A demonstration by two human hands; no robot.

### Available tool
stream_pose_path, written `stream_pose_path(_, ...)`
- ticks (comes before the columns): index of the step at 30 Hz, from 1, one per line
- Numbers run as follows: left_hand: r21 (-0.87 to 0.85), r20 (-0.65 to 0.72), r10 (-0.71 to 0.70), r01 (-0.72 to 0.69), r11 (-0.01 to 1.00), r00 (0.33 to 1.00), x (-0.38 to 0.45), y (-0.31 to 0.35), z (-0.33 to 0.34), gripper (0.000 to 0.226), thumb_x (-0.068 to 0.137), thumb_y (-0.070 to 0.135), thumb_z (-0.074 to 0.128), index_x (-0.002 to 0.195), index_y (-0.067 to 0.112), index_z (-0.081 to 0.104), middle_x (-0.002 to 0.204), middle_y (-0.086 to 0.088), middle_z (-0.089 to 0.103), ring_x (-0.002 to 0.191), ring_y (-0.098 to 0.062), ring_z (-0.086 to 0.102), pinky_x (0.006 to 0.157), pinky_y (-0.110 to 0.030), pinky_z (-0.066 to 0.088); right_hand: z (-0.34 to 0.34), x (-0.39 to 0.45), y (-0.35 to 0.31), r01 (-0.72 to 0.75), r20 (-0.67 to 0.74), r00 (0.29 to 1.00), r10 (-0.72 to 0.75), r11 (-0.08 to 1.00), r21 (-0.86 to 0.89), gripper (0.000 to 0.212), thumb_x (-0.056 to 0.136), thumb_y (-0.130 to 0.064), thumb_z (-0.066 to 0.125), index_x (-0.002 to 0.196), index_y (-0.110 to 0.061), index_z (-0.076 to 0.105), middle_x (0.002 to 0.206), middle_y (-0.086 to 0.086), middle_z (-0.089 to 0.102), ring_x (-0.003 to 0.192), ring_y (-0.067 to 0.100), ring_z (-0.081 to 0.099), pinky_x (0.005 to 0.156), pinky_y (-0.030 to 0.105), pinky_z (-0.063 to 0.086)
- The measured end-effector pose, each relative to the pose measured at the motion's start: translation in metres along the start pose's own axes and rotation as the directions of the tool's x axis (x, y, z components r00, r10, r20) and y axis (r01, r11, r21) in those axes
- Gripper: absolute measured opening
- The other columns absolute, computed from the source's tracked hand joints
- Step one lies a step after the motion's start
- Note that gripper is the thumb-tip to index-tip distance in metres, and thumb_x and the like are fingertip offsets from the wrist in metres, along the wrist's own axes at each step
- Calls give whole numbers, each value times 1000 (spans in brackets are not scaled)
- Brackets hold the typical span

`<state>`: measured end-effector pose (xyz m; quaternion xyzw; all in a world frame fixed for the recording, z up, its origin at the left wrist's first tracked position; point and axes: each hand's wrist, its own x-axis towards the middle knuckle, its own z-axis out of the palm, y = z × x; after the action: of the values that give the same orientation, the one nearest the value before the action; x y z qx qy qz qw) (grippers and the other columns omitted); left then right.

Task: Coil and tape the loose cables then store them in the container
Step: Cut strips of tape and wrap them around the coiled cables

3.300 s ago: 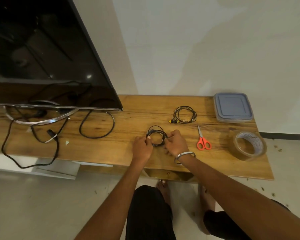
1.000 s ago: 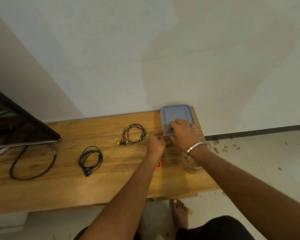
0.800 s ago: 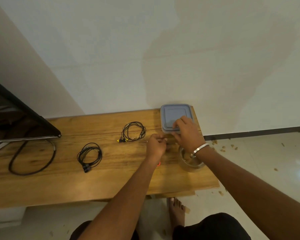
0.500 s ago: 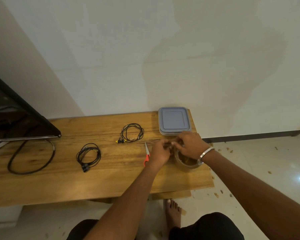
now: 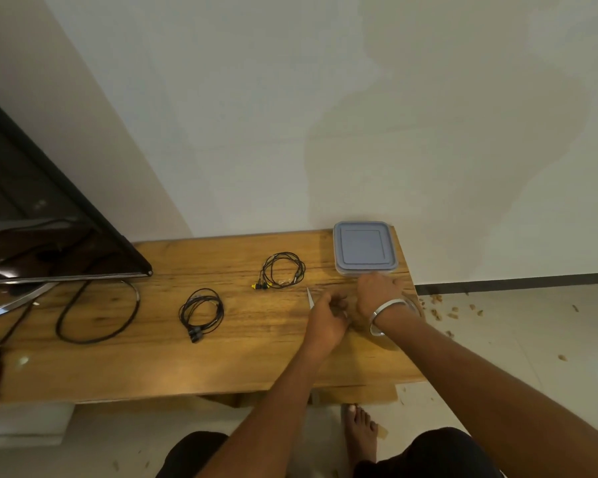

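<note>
- Two hands work side by side near the right end of the tabletop (image 5: 194,367), seen from the head camera.
- Right hand (image 5: 373,298) lies palm down over the tape roll (image 5: 415,307), just in front of the container (image 5: 365,248); only a sliver of the roll's clear rim shows past the wrist and its metal bangle (image 5: 389,310). Its fingers curve down over the roll, but the tips are hidden, so I cannot tell if they clamp it.
- Left hand (image 5: 325,320) sits just left of the right one, nearly touching it, fingers curled in toward the roll. What they pinch, if anything, is hidden.
- Scissors (image 5: 310,298): only a blade tip shows, poking out from behind the left hand toward the far edge.
- Container stands at the far right corner, grey lid on, apart from both hands.
- One coiled cable (image 5: 283,270) with yellow plugs lies left of the container near the far edge, untouched by either hand.
- Second coiled cable (image 5: 201,312), black, lies further left at mid-depth, well apart from the fingers.
- Loose black cable (image 5: 97,315) loops on the left part of the tabletop, below the TV (image 5: 49,219).
- No readable writing or brand shows on any item.
- Bare foot (image 5: 359,432) rests on the floor under the near edge; crumbs (image 5: 446,312) lie scattered on the floor off the right end.
</note>
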<state>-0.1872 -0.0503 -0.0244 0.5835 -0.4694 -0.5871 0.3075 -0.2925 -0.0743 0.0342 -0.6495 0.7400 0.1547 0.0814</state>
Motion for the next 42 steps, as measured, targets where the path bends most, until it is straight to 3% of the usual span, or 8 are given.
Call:
stream_pose_path(4, 63, -13, 77, -76, 995, 997, -15, -3, -7, 44, 89, -11, 52, 114, 24, 54, 110, 6, 57, 105, -13, 56, 74, -10, 48, -4, -8, 8, -11, -11, 1000, 13, 991, 137, 21, 92, -11, 50, 111, -8, 60, 110, 10, 65, 103, 26, 62, 92, 36, 48)
stream_pose_path(9, -35, 94, 200, -198, 980, 975, -37, 5, -13, 47, 89, 5, 66, 127, 28, 50, 134, 11, 51, 128, -3, 44, 100, -13, 36, -18, -20, 35, 62, -30, 998, -54, 899, 433, 26, 87, -11, 55, 61, -6, 60, 68, 12, 62, 72, 25, 62, 64, 30, 49)
stream_pose_path(15, -59, 204, 298, -292, 954, 932, -58, 23, -23, 54, 88, 12, 69, 133, 30, 47, 137, 13, 53, 132, 2, 43, 113, -21, 27, -25, -43, 50, 152, -28, 982, -188, 687, 710, 17, 86, -20, 66, 93, -6, 72, 84, 4, 66, 81, 17, 60, 74, 25, 44)
stream_pose_path(24, 19, 198, 341, -352, 936, 919, -66, 18, -31, 37, 83, 23, 74, 107, 41, 54, 122, 25, 56, 123, 4, 48, 98, -33, 41, 1, -45, 41, 111, 6, 975, -224, 506, 856, 9, 87, -23, 65, 87, -17, 72, 86, 1, 71, 86, 20, 65, 86, 42, 52)
stream_pose_path(27, 98, 201, 402, -426, 899, 894, -63, 20, -28, 32, 84, 28, 73, 105, 41, 53, 115, 30, 57, 118, 4, 50, 83, -25, 41, 4, -45, 44, 87, 5, 981, -193, 466, 880, 12, 85, -25, 67, 89, -15, 72, 89, 1, 72, 89, 20, 66, 90, 43, 51)
stream_pose_path(31, 143, 219, 494, -529, 837, 841, -60, 18, -25, 21, 89, 29, 68, 107, 30, 58, 116, 14, 60, 115, -4, 55, 87, -26, 45, 17, -39, 52, 74, 20, 975, -222, 407, 911, 13, 80, -38, 70, 82, -25, 72, 88, -4, 73, 92, 20, 67, 89, 42, 53)
stream_pose_path(37, 158, 197, 504, -534, 831, 841, -53, 17, -24, 12, 89, 22, 69, 101, 22, 69, 112, 11, 60, 113, 0, 55, 97, -22, 43, 14, -35, 49, 15, 34, 963, -268, 179, 984, 7, 90, -9, 60, 91, -6, 66, 86, 8, 67, 83, 18, 64, 75, 26, 53)
stream_pose_path(42, 75, 197, 490, -512, 856, 849, -52, 14, -22, 18, 89, 23, 69, 106, 19, 74, 113, 7, 66, 114, -7, 58, 101, -29, 46, 13, -33, 52, 25, 25, 966, -258, 190, 981, 10, 86, -12, 66, 93, -6, 69, 93, 13, 69, 88, 23, 66, 82, 34, 56)
